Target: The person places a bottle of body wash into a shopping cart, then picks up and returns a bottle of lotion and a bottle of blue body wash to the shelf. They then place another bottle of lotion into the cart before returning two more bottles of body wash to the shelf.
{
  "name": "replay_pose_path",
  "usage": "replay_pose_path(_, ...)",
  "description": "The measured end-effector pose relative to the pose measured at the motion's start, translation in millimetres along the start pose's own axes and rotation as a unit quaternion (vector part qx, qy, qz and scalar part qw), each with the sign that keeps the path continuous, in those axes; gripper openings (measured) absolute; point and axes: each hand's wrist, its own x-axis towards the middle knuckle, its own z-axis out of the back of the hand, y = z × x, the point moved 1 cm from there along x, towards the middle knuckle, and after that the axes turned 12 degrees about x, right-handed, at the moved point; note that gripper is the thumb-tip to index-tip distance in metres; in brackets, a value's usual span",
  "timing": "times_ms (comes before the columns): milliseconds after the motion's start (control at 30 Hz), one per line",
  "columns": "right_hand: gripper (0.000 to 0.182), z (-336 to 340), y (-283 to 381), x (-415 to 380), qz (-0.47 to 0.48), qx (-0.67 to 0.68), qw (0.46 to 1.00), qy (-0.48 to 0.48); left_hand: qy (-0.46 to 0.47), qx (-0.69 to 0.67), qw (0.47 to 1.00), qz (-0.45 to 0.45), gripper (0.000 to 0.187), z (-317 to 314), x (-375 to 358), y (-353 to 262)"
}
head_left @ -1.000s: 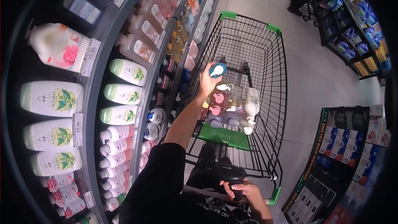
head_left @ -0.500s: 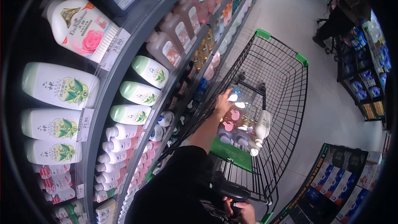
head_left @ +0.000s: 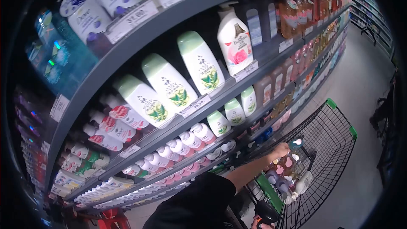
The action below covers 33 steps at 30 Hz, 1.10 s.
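Note:
My left hand point(head_left: 280, 149) reaches forward over the shopping cart point(head_left: 345, 154). Its fingers are closed around the top of a blue-teal bottle point(head_left: 297, 143) at the cart's shelf side. Beside that bottle, several pump bottles point(head_left: 281, 170) with pink, white and purple tops stand crowded together in the cart. A white bottle point(head_left: 303, 182) leans at their right. Low in the view, my right hand point(head_left: 257, 223) is wrapped around a black handheld scanner point(head_left: 266, 212) with an orange trigger. Part of that hand is cut off by the bottom edge.
Shelves point(head_left: 237, 82) of body wash curve along my left, with white green-capped bottles point(head_left: 171, 85) nearest and price tags point(head_left: 196, 105) on the edges. The tiled aisle point(head_left: 360, 72) runs ahead. A person's dark legs point(head_left: 381, 110) show at the right. Something red point(head_left: 112, 219) is at lower left.
My view has swung left toward the shelves, so the cart appears farther right and lower. Left hand stays on the blue-teal bottle; right hand still holds the scanner.

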Motion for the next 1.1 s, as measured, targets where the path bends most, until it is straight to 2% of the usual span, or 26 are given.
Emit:
replay_pose_path(133, 0.025, -16.6, 0.3, -2.5, -0.014, -0.053, 0.997, 0.056, -0.014, -0.079, 0.983, -0.162, 0.026, 108.7, -69.9, -65.0)
replay_pose_path(200, 0.024, -26.2, -3.6, -7.6, -0.015, -0.069, 0.995, 0.075, -0.069, -0.085, 0.97, -0.218, 0.023, 157.8, -103.8, -71.8)
replay_pose_path(267, 0.023, -33.8, -7.6, -13.2, -0.011, -0.08, 0.993, 0.09, -0.094, -0.072, 0.971, -0.208, 0.021, 204.9, -137.1, -69.4)
replay_pose_path(333, 0.022, -40.4, -12.1, -18.5, -0.009, -0.092, 0.99, 0.104, -0.132, -0.133, 0.967, -0.172, 0.027, 248.1, -185.5, -70.5)
replay_pose_path(400, 0.021, -49.6, -21.5, -20.2, -0.008, -0.096, 0.988, 0.123, -0.211, -0.146, 0.956, -0.141, 0.031, 285.9, -235.7, -64.8)
replay_pose_path(433, 0.017, -38.3, -26.1, -17.8, -0.044, -0.053, 0.994, 0.082, -0.265, -0.13, 0.946, -0.132, 0.03, 302.1, -257.1, -60.3)
replay_pose_path(467, 0.017, -35.0, -28.7, -18.1, -0.042, -0.054, 0.994, 0.089, -0.318, -0.118, 0.933, -0.122, 0.028, 315.3, -278.5, -55.2)
replay_pose_path(533, 0.018, -27.4, -30.6, -15.6, -0.016, -0.094, 0.994, 0.061, -0.413, -0.065, 0.895, -0.154, 0.025, 348.7, -327.5, -59.9)
replay_pose_path(567, 0.017, 4.7, -41.5, 21.4, -0.029, -0.119, 0.991, 0.054, -0.478, -0.006, 0.859, -0.184, 0.023, 369.8, -354.4, -72.3)
replay_pose_path(600, 0.017, 4.4, -42.2, 21.1, -0.025, -0.12, 0.991, 0.059, -0.538, 0.052, 0.814, -0.21, 0.02, 391.9, -383.0, -89.3)
replay_pose_path(633, 0.017, 1.7, -42.8, 18.8, -0.026, -0.113, 0.992, 0.055, -0.588, 0.053, 0.763, -0.263, 0.015, 415.0, -409.2, -106.4)
replay_pose_path(667, 0.017, 0.3, -43.9, 16.3, -0.028, -0.105, 0.993, 0.051, -0.642, 0.048, 0.716, -0.27, 0.013, 427.9, -441.3, -137.6)
replay_pose_path(700, 0.018, 9.7, -45.5, 25.6, -0.054, -0.087, 0.991, 0.081, -0.684, 0.052, 0.657, -0.313, 0.016, 447.5, -462.7, -155.6)
replay_pose_path(733, 0.018, 18.4, -46.9, 36.5, -0.053, -0.087, 0.991, 0.081, -0.732, 0.152, 0.608, -0.268, 0.023, 465.2, -488.3, -170.5)
replay_pose_path(800, 0.018, 31.1, -51.4, 46.9, -0.073, -0.062, 0.985, 0.143, -0.806, 0.3, 0.464, -0.211, 0.033, 495.5, -521.6, -197.2)
replay_pose_path(833, 0.016, 22.0, -49.2, 40.6, -0.041, -0.089, 0.992, 0.079, -0.823, 0.338, 0.428, -0.16, 0.041, 513.8, -531.9, -203.9)
replay_pose_path(867, 0.014, 8.0, -46.5, 26.2, -0.019, -0.092, 0.989, 0.117, -0.835, 0.373, 0.389, -0.108, 0.05, 530.3, -540.0, -210.6)
replay_pose_path(900, 0.014, 4.0, -45.8, 21.8, -0.028, -0.08, 0.985, 0.152, -0.835, 0.373, 0.389, -0.11, 0.05, 545.2, -544.0, -215.5)
replay_pose_path(967, 0.016, 1.2, -46.3, 18.7, -0.031, -0.068, 0.979, 0.192, -0.83, 0.323, 0.454, 0.02, 0.075, 577.1, -546.1, -217.7)
replay_pose_path(1000, 0.017, 0.0, -46.7, 19.3, -0.034, -0.079, 0.979, 0.185, -0.832, 0.322, 0.451, 0.014, 0.075, 591.3, -547.7, -218.8)
replay_pose_path(1067, 0.018, -1.0, -47.7, 23.0, -0.033, -0.09, 0.979, 0.18, -0.749, 0.157, 0.643, 0.034, 0.099, 618.6, -544.6, -212.6)
replay_pose_path(1100, 0.019, 2.6, -48.6, 26.9, -0.046, -0.095, 0.979, 0.172, -0.745, 0.141, 0.652, -0.008, 0.105, 626.3, -541.6, -208.7)
